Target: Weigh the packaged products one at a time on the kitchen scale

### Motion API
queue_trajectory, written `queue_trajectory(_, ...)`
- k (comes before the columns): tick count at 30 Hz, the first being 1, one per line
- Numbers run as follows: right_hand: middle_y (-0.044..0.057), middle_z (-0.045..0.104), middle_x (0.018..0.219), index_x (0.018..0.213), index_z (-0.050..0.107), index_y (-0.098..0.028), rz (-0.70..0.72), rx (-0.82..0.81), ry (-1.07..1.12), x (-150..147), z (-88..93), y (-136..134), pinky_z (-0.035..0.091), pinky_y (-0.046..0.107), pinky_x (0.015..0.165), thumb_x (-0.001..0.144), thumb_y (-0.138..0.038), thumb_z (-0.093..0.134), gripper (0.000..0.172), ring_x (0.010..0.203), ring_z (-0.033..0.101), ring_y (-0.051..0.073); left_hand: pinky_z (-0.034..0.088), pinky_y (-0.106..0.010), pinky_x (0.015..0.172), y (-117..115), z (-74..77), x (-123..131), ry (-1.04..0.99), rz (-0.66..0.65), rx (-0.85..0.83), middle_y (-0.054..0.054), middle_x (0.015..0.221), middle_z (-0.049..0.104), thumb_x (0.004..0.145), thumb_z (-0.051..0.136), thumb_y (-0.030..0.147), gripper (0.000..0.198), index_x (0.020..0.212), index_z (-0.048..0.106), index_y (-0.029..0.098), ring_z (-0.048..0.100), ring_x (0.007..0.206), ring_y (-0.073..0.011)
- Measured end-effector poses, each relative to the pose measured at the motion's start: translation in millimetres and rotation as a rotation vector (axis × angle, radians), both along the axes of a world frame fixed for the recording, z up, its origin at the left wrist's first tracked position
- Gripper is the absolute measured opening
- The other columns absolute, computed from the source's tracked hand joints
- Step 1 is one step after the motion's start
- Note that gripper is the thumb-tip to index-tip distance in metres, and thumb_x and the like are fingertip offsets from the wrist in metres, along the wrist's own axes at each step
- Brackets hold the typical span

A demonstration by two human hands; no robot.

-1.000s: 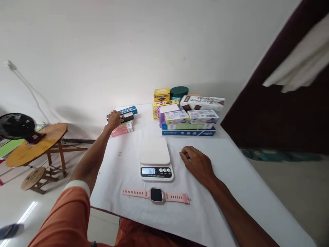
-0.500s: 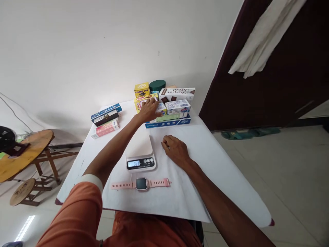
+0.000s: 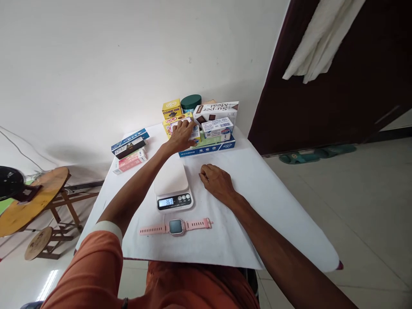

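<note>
My left hand (image 3: 182, 135) reaches to the back of the table, its fingers and thumb around a small white-and-yellow box (image 3: 196, 133) with blue print. The hand covers much of that box. A similar white box (image 3: 218, 126) lies just right of it, on a green box (image 3: 209, 140) and a long blue box (image 3: 219, 147). My right hand (image 3: 217, 181) rests on the white cloth with curled fingers and nothing visible in them. Left of it stands a white kitchen scale (image 3: 172, 180), its display reading 363. A pink-strapped smartwatch (image 3: 176, 226) lies flat in front of the scale.
Behind the left hand stand a yellow box (image 3: 171, 109), a green-lidded jar (image 3: 191, 102) and a white "Su-per Meal" box (image 3: 217, 110). Several slim boxes (image 3: 130, 146) lie at the table's left. A wooden table with a fan (image 3: 11, 182) stands farther left.
The view has shifted slightly, so everything sits a little differently in the picture. Both hands hold nearly the same places on the table, and the scale's reading is unchanged.
</note>
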State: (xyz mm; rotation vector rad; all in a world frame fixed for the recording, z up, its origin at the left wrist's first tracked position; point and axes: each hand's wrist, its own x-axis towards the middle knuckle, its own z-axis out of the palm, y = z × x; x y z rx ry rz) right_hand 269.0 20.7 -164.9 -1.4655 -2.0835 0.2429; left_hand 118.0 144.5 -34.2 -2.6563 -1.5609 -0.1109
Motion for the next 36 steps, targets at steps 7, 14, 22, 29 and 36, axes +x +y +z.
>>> queue_trajectory(7, 0.008, 0.071, 0.094, 0.088, 0.061, -0.022, 0.002, -0.028, 0.004, 0, -0.1, 1, 0.036, 0.033, 0.07, 0.097, -0.02, 0.051, 0.014, 0.084, 0.062, 0.021, 0.046, -0.048, 0.106, -35, 18.0, -34, -0.095, -0.025, 0.018, -0.016, 0.137, 0.053, 0.085, 0.081, 0.034, 0.069, 0.144, 0.048, 0.021, 0.051, 0.128, -0.0344)
queue_trajectory(14, 0.008, 0.07, 0.089, 0.084, 0.058, -0.022, -0.009, -0.013, -0.001, -1, -2.1, 1, 0.033, 0.033, 0.068, 0.094, -0.02, 0.051, 0.012, 0.081, 0.06, 0.021, 0.051, -0.039, 0.097, -100, 11.7, -86, -0.135, -0.074, -0.235, -0.011, 0.125, 0.059, 0.084, 0.083, 0.046, 0.069, 0.141, 0.053, 0.021, 0.06, 0.109, -0.0272)
queue_trajectory(22, 0.006, 0.068, 0.084, 0.083, 0.058, -0.022, -0.004, -0.014, 0.033, 0, -3.9, 0, 0.034, 0.032, 0.066, 0.093, -0.023, 0.051, 0.012, 0.075, 0.057, 0.02, 0.052, -0.043, 0.096, -129, -22.9, -104, -0.138, -0.004, -0.281, -0.013, 0.128, 0.058, 0.084, 0.081, 0.044, 0.064, 0.139, 0.054, 0.023, 0.06, 0.113, -0.0297)
queue_trajectory(29, 0.005, 0.067, 0.081, 0.08, 0.054, -0.023, 0.013, 0.008, 0.061, 1, -5.7, 0, 0.034, 0.032, 0.064, 0.094, -0.023, 0.051, 0.014, 0.07, 0.056, 0.019, 0.049, -0.05, 0.104, -133, -25.2, -111, -0.176, -0.001, -0.251, -0.016, 0.134, 0.057, 0.087, 0.079, 0.051, 0.072, 0.148, 0.049, 0.024, 0.058, 0.121, -0.0337)
queue_trajectory(36, 0.005, 0.067, 0.081, 0.078, 0.053, -0.024, 0.042, 0.041, 0.087, 3, -8.9, 1, 0.035, 0.032, 0.064, 0.093, -0.027, 0.05, 0.015, 0.071, 0.057, 0.019, 0.045, -0.051, 0.106, -145, -15.6, -118, -0.055, 0.069, -0.171, -0.018, 0.138, 0.057, 0.087, 0.081, 0.051, 0.073, 0.144, 0.052, 0.017, 0.054, 0.129, -0.0369)
